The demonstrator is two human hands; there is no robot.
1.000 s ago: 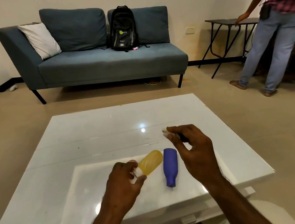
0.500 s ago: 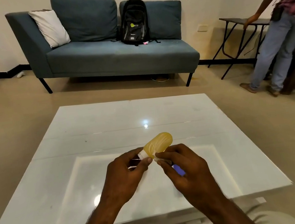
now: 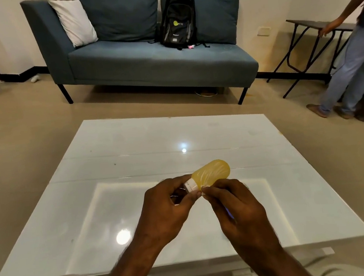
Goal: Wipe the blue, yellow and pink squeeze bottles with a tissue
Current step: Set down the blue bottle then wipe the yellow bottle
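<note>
A: Yellow bottle, position?
B: Held up off the surface, over its near half. Tilted, with the base up and to the right and the cap down-left, toward the person.
A: Who has it?
B: Left hand. Grip closed on the cap end, thumb below, fingers curled over the top. The white cap shows between them.
A: Right hand?
B: Just beside the cap, at the bottle's neck. Grip pinched tight, thumb to forefinger, on a small white scrap: the tissue. Only a bit of it shows. It seems to touch the bottle's shoulder.
A: Anything in the bottle?
B: Translucent amber wall, creased lengthwise. Cap on. Contents cannot be made out.
A: Blue bottle?
B: A thin blue sliver under the right hand, low by the surface. The rest is hidden, so I cannot tell how it lies.
A: Surroundings?
B: The surface is white and glossy, with two light glints. Beyond it is a blue-grey sofa with a white pillow at its left end and a black backpack upright against the back cushions. Small pink item at the backpack's foot, too small to identify. Far right, a second person stands with one hand on a dark folding table.
</note>
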